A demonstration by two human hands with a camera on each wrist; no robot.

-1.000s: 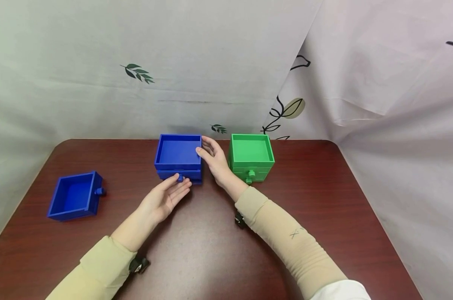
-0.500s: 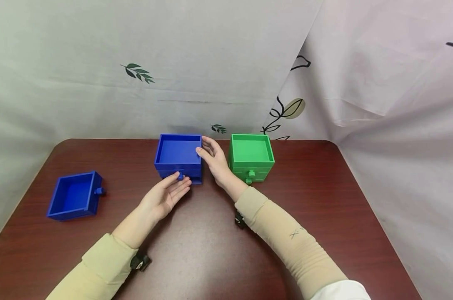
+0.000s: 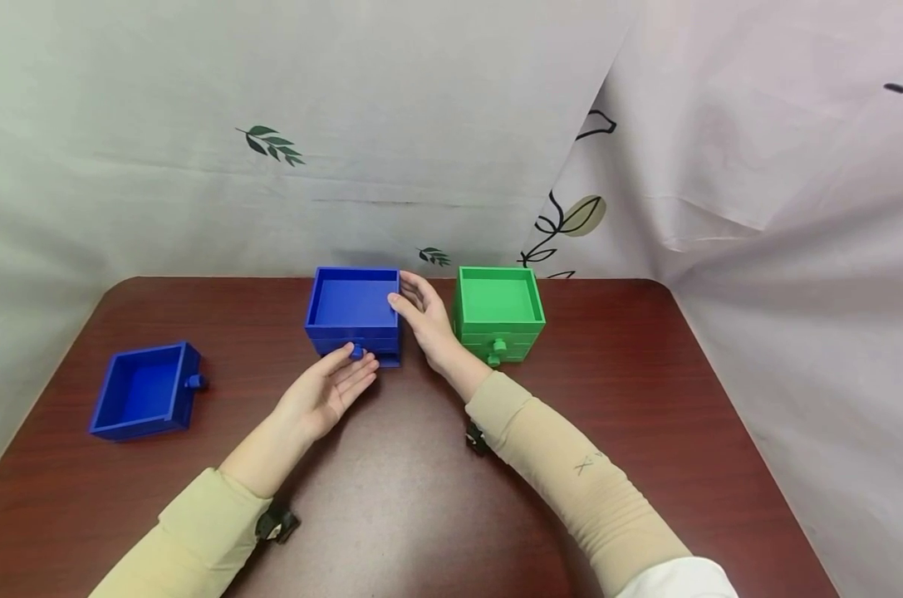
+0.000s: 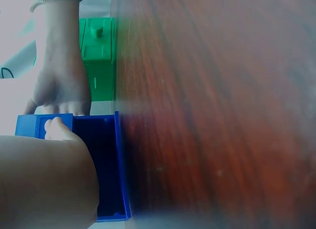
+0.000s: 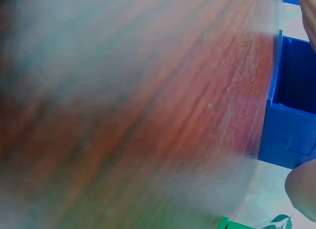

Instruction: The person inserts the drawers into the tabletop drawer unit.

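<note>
Near the back edge of the table stands a small blue drawer cabinet (image 3: 352,332) with a shallow tray top. Its upper drawer is pushed in. Below that, the lower slot (image 4: 106,165) gapes without a drawer. At the front, my left hand (image 3: 319,400) pinches the drawer's knob (image 3: 357,350) by the thumb, other fingers spread underneath. My right hand (image 3: 430,330) grips the cabinet's right side, thumb on the top rim. A loose blue drawer (image 3: 140,428) lies at the left, its knob (image 3: 195,381) facing right.
Just right of my right hand stands a green drawer cabinet (image 3: 502,336) with two knobs. The dark red wooden table (image 3: 421,498) ends at a pale curtain (image 3: 346,124) with leaf prints behind it.
The blue cabinet's upper drawer has slid back flush, and my left hand has followed its knob slightly. My right hand keeps its hold on the side.
</note>
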